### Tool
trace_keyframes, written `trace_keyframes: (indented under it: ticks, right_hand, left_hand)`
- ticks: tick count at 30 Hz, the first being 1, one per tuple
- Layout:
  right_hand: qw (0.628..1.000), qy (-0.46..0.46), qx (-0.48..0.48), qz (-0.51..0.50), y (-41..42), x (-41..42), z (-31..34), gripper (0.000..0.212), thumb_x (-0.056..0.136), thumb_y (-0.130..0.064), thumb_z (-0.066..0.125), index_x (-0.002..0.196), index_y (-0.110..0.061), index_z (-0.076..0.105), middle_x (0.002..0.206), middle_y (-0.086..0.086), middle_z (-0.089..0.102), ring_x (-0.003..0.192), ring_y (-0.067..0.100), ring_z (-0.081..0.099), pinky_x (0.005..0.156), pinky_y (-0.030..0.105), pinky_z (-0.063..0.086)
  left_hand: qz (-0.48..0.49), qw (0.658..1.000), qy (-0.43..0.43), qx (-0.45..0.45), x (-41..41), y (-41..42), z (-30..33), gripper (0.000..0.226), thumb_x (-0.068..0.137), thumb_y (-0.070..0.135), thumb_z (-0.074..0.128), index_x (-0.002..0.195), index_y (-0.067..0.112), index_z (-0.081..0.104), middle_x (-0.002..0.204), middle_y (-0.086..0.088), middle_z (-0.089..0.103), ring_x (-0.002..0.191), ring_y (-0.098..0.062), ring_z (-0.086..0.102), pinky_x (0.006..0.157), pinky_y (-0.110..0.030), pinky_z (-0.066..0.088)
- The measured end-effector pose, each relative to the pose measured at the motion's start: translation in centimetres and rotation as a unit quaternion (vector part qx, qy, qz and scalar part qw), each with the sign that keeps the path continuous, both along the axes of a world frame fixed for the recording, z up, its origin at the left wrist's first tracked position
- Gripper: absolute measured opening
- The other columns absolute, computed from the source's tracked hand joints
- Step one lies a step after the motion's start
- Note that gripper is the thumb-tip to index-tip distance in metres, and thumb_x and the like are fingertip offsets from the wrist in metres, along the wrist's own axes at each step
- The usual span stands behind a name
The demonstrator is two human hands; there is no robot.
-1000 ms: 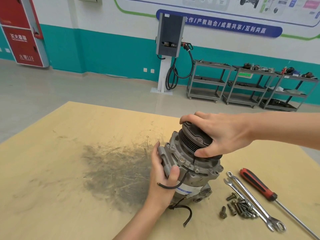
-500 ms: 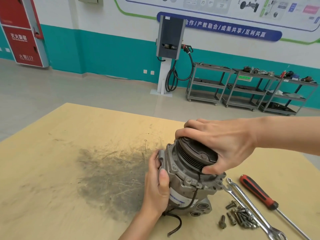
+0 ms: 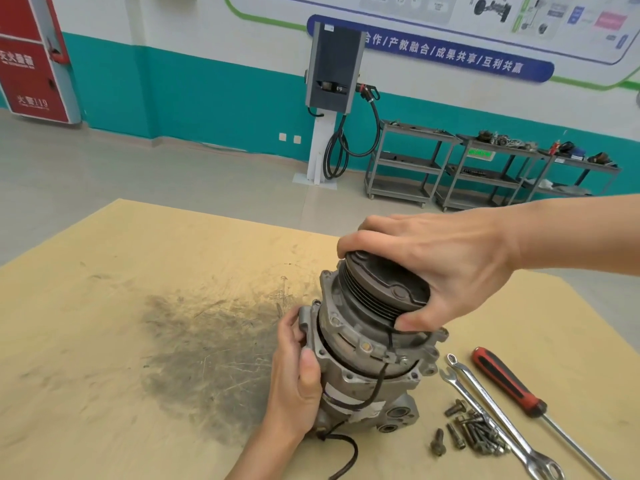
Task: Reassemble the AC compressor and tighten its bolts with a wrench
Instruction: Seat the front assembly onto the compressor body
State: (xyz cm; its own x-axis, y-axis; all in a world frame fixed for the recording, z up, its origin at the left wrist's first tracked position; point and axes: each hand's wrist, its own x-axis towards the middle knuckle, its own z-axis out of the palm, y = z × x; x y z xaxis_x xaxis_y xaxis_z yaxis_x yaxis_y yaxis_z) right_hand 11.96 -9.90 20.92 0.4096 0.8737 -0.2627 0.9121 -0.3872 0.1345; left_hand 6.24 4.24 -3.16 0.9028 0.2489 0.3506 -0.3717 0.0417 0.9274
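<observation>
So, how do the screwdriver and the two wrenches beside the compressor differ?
The screwdriver has a red and black handle with a thin round shaft; the wrenches are bare shiny metal, flat, with open or ring ends. The screwdriver lies alone, farther right; the wrenches lie side by side against the pile of bolts. All lie untouched on the table, slanting the same way.

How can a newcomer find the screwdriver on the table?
Start at the compressor standing on the table; look to its right. Past the bolts and two wrenches lies the screwdriver. Only it has a red and black handle.
</observation>
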Motion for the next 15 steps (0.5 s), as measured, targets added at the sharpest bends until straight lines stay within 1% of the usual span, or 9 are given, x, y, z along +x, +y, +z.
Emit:
trace_keyframes:
  ticks: [2,4,7,10,11,13,14,15]
  right_hand:
    - [1.0,-0.002,-0.016,0.004,0.4,-0.1,-0.2,0.079,0.067,-0.077,0.041,0.132,-0.042,0.011,0.119,0.001,0.04,0.101,0.02,0.048,0.087,0.035,0.049]
    - [1.0,-0.001,-0.029,0.004,0.5,-0.1,-0.7,0.08,0.07,-0.075,0.046,0.133,-0.041,0.011,0.12,0.001,0.039,0.103,0.019,0.047,0.089,0.034,0.049]
    - [0.999,-0.005,-0.047,0.009,0.6,-0.1,-1.5,0.081,0.073,-0.071,0.051,0.136,-0.039,0.01,0.122,0.001,0.038,0.105,0.019,0.046,0.091,0.035,0.049]
    - [0.998,-0.008,-0.053,0.016,0.4,0.0,-1.8,0.081,0.073,-0.072,0.051,0.135,-0.042,0.008,0.122,0.0,0.037,0.105,0.019,0.046,0.09,0.034,0.049]
    - [0.998,-0.009,-0.053,0.018,0.4,0.0,-1.8,0.082,0.073,-0.072,0.051,0.135,-0.042,0.008,0.122,0.0,0.037,0.104,0.019,0.046,0.089,0.033,0.049]
    - [0.999,-0.004,-0.05,0.017,0.3,0.1,-1.7,0.083,0.072,-0.073,0.051,0.135,-0.041,0.008,0.12,-0.003,0.036,0.104,0.018,0.046,0.087,0.029,0.048]
    - [0.999,-0.001,-0.048,0.016,0.3,0.1,-1.8,0.083,0.071,-0.073,0.05,0.136,-0.041,0.008,0.118,-0.004,0.035,0.103,0.017,0.045,0.086,0.026,0.047]
    - [0.999,-0.001,-0.048,0.016,0.3,0.1,-1.8,0.084,0.071,-0.073,0.05,0.136,-0.041,0.008,0.118,-0.004,0.034,0.103,0.017,0.045,0.085,0.025,0.046]
  left_hand:
    - [-0.011,1.0,0.008,0.005,-0.3,0.1,0.0,0.082,0.07,0.093,0.037,0.13,0.036,0.031,0.12,0.032,0.059,0.113,0.002,0.059,0.09,-0.011,0.044]
    - [-0.025,0.999,0.016,0.014,-0.5,0.4,0.2,0.083,0.07,0.093,0.037,0.131,0.037,0.03,0.123,0.033,0.056,0.117,0.002,0.057,0.093,-0.013,0.043]
    - [-0.057,0.997,0.022,0.041,-0.8,0.9,0.8,0.084,0.073,0.091,0.038,0.134,0.035,0.027,0.125,0.036,0.053,0.121,0.004,0.053,0.094,-0.011,0.041]
    - [-0.084,0.995,0.007,0.055,-0.9,1.3,1.4,0.087,0.075,0.088,0.041,0.139,0.032,0.023,0.134,0.04,0.045,0.129,0.01,0.043,0.098,-0.007,0.036]
    - [-0.088,0.995,0.001,0.052,-0.9,1.5,1.6,0.091,0.076,0.087,0.042,0.144,0.03,0.02,0.14,0.038,0.04,0.135,0.008,0.038,0.102,-0.008,0.034]
    - [-0.092,0.994,-0.015,0.057,-0.8,1.8,2.2,0.1,0.076,0.087,0.044,0.15,0.027,0.015,0.153,0.028,0.029,0.144,0.001,0.026,0.112,-0.016,0.028]
    - [-0.097,0.993,-0.023,0.068,-0.7,2.0,2.5,0.1,0.075,0.086,0.046,0.151,0.03,0.015,0.155,0.025,0.027,0.146,-0.002,0.024,0.115,-0.02,0.027]
    - [-0.104,0.991,-0.029,0.082,-0.7,2.2,2.9,0.098,0.073,0.085,0.05,0.15,0.034,0.018,0.155,0.024,0.029,0.146,-0.003,0.026,0.116,-0.024,0.029]
